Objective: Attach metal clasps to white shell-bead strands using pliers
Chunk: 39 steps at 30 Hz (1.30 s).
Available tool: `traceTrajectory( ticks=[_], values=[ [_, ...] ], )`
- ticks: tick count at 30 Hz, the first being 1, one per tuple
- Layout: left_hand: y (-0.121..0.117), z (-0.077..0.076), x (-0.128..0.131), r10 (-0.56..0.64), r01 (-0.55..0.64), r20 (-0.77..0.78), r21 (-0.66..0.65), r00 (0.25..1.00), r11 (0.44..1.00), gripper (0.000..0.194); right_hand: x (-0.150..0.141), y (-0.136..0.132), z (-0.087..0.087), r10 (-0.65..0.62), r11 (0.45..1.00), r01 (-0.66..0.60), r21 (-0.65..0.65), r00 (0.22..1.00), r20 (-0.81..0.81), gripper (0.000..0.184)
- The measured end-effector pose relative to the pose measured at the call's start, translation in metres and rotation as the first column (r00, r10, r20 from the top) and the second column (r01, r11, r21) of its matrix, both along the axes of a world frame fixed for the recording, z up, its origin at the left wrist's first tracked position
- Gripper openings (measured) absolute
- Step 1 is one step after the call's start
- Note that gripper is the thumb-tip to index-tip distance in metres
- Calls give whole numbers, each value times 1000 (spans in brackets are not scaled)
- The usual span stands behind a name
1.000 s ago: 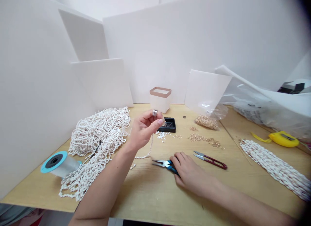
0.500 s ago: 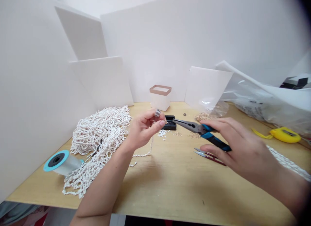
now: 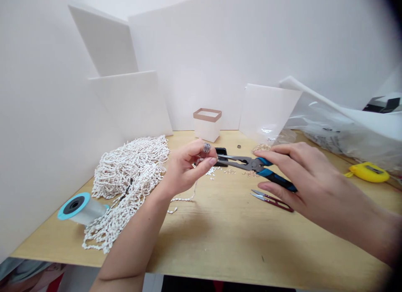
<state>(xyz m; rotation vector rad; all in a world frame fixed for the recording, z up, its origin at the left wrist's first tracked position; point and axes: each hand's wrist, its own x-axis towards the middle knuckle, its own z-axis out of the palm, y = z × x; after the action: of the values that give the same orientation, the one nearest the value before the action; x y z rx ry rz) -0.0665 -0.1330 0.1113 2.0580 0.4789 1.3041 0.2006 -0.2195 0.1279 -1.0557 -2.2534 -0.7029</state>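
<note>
The **left hand** (image 3: 184, 170) pinches a **small metal piece** (image 3: 201, 161) between thumb and fingertips, too small to make out clearly. A **ring** (image 3: 206, 148) sits on one of its fingers, and a thin **bead strand** (image 3: 185, 198) runs from under the hand down to the table. The **right hand** (image 3: 320, 187) grips the **pliers** (image 3: 248, 164) by their blue and black handles, with the jaws slightly parted and their tips just beside the left fingertips. A second ago these pliers lay on the table under the right hand; now they are raised to the left hand. Neither hand has let go of what it holds.

Beyond the hands, a large **heap of shell strands** (image 3: 128, 179) lies at the left, by a **clear spool** (image 3: 82, 209). **Gold rings** (image 3: 251, 173) lie in small scatters near **loose white beads** (image 3: 213, 171) and a **black tray** (image 3: 221, 151). **Snips** (image 3: 271, 200) rest below the right hand, and a **tape measure** (image 3: 369, 172) lies further right. The pictures show no finished piece at the fingertips.
</note>
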Motion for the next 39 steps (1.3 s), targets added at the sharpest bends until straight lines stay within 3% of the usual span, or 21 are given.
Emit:
traceTrajectory(
  ticks=[5, 16, 30, 39],
  values=[
    [0, 1, 0, -11, 11, -3, 17, 1000, 1000, 13, 2, -1, 0, -5, 1000, 5, -5, 1000, 3, 43],
    [0, 2, 1, -86, 95, 86, -101, 993, 990, 17, 0, 0, 1, 6, 1000, -6, -27, 1000, -20, 39],
    [1, 1, 0, -53, 57, 42, -100, 998, 993, 21, -1, -2, 0, 4, 997, -8, -76, 998, -55, 42],
    [3, 2, 0, -111, 113, 23, -107, 994, 988, 23, -1, -2, 1, -9, 999, 8, -46, 1000, -27, 41]
  ],
)
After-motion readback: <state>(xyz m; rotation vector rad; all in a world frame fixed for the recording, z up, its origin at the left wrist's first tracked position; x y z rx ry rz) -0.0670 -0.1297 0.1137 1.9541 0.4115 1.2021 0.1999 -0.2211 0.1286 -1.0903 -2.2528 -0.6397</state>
